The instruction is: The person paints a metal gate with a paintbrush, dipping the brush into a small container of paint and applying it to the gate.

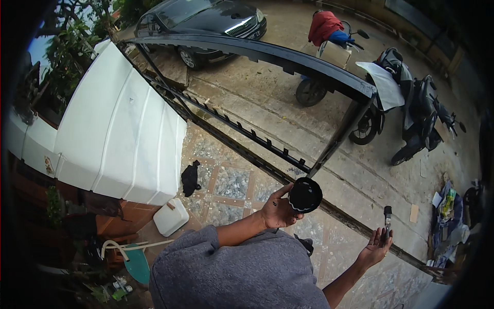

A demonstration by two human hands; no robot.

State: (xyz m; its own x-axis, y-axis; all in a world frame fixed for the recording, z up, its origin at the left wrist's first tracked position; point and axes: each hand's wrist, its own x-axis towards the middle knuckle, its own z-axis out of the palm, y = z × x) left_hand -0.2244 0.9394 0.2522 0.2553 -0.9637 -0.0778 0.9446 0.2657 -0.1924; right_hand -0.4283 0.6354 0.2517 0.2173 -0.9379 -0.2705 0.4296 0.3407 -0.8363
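Observation:
My left hand (278,211) is wrapped round a small round cup (306,195) with a dark, glossy black inside, which looks like paint. A few dark specks mark the skin of this hand. Out to the right, my right hand (375,249) grips a paintbrush (387,214) by its handle, its black bristles pointing away from me. The brush is well apart from the cup. Beyond both hands stands a black metal gate frame (329,73), with short stubs along its lower bar. Neither hand touches the frame.
Motorbikes (419,110) and a dark car (206,23) stand past the frame. At left are a white wall (116,123), a white container (171,217) and a black cloth (191,178). Rags and litter (448,221) lie at far right, and a floor track (355,225) crosses the tiles' edge.

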